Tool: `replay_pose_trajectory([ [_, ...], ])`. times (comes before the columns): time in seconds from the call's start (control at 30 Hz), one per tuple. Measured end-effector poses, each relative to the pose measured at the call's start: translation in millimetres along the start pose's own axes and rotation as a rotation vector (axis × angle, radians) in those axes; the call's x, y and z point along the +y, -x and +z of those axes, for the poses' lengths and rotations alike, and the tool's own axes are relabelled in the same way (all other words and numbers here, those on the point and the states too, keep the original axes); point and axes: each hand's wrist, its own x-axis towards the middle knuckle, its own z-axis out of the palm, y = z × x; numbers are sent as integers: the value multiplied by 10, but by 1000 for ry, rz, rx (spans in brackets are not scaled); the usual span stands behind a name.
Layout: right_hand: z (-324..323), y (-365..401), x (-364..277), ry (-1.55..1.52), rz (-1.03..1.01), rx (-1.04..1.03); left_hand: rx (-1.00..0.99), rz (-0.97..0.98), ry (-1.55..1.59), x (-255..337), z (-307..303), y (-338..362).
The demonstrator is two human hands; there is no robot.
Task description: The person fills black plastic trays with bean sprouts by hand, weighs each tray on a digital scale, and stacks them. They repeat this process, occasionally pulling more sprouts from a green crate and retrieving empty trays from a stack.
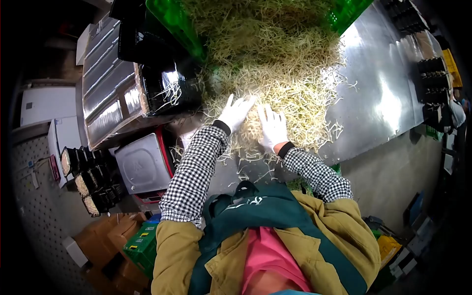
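Note:
A large heap of pale bean sprouts spreads over the metal table, spilling from a green crate at the far side. My left hand, in a white glove, reaches into the near part of the heap with its thumb and fingers apart. Beside it, my white-gloved right hand touches the sprouts, its fingers stretched out. A loose clump of sprouts lies between the two palms, partly blurred. Left of the heap sits a shiny black tray with a few sprouts hanging on it.
Stacked film-wrapped packs stand on the left. Closer to me is a grey-lidded, red-edged box-like unit. Filled black trays, cardboard boxes and a green box lie lower left. The metal table extends right, towards more black trays.

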Motion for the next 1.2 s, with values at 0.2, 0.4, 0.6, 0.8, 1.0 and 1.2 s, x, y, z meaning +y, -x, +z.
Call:
replay_pose_trajectory([
  [0.2, -309, -27, 301, -131, 61, -91, -56, -279, 170, -96, -307, 373],
  [0.4, -262, -78, 246, -495, 100, -145, -84, -656, 1239, 349, -464, 884],
  [0.6, -128, -44, 103, -281, 258, -125, 288, -693, 1507, 479, 388, 1084],
  [0.8, 206, 169, -971, -18, 200, 5, 113, -597, 1194, 399, 1128, 946],
  [1.0, 703, -23, -886, 118, 240, 134, -97, -514, 903, 434, 321, 1444],
  [1.2, 57, -199, -536, -198, 198, -63, 133, -349, -40, -416, -1746, 1709],
])
